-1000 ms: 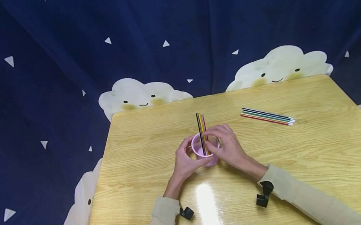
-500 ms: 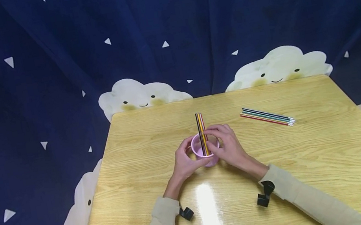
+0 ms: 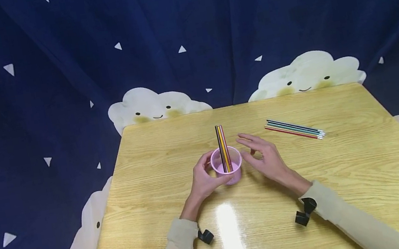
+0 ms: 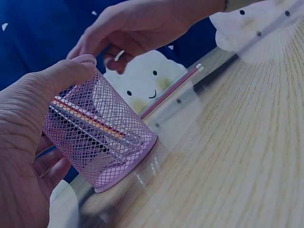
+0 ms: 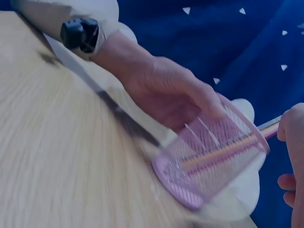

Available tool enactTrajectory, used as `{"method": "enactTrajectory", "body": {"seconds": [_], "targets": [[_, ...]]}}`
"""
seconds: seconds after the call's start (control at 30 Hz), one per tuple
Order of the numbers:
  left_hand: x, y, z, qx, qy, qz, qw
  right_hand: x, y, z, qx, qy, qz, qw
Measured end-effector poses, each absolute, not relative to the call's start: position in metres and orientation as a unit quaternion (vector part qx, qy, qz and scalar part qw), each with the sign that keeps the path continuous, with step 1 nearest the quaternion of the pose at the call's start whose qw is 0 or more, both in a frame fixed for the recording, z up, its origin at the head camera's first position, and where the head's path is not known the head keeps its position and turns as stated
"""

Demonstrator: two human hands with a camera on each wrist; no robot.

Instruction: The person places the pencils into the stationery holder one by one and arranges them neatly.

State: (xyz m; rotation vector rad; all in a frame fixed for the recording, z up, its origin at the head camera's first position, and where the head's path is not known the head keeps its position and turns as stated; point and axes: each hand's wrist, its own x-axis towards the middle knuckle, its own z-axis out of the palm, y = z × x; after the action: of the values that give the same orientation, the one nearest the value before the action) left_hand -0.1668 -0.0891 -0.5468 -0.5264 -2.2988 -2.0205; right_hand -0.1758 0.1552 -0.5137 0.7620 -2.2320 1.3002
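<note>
A pink mesh pencil cup [image 3: 234,177] stands upright on the wooden table, gripped by my left hand [image 3: 205,180] with the thumb at the near rim. Several pencils [image 3: 222,142], dark, yellow and red among them, lean inside it and stick out past the far rim. Through the mesh in the left wrist view, these pencils [image 4: 90,118] slant down to the base. My right hand [image 3: 268,161] is just right of the cup, fingers loosely bent and apart, holding nothing. In the right wrist view its fingers [image 5: 292,128] overlap the protruding pencil ends.
A bundle of several more pencils [image 3: 295,129] lies flat at the back right of the wooden table [image 3: 349,170]. Behind the table hangs a dark blue curtain [image 3: 151,26] with white triangles and cloud shapes. Small black cameras [image 3: 305,212] are strapped at both wrists.
My right hand has let go of the pencils and moved right, away from the cup. The pencils in the cup have settled closer together, leaning slightly left. The left hand keeps its hold.
</note>
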Motion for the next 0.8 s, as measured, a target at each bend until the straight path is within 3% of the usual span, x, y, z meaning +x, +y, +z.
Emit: {"method": "enactTrajectory", "body": {"seconds": [0.43, 0.8], "targets": [[-0.167, -0.086, -0.546, -0.156, -0.741, -0.653, 0.009, -0.192, 0.223, -0.526, 0.268, -0.864, 0.363, 0.225], [-0.166, -0.088, -0.547, -0.161, -0.731, -0.663, 0.014, -0.201, 0.270, -0.552, 0.237, -0.905, 0.298, 0.192]]}}
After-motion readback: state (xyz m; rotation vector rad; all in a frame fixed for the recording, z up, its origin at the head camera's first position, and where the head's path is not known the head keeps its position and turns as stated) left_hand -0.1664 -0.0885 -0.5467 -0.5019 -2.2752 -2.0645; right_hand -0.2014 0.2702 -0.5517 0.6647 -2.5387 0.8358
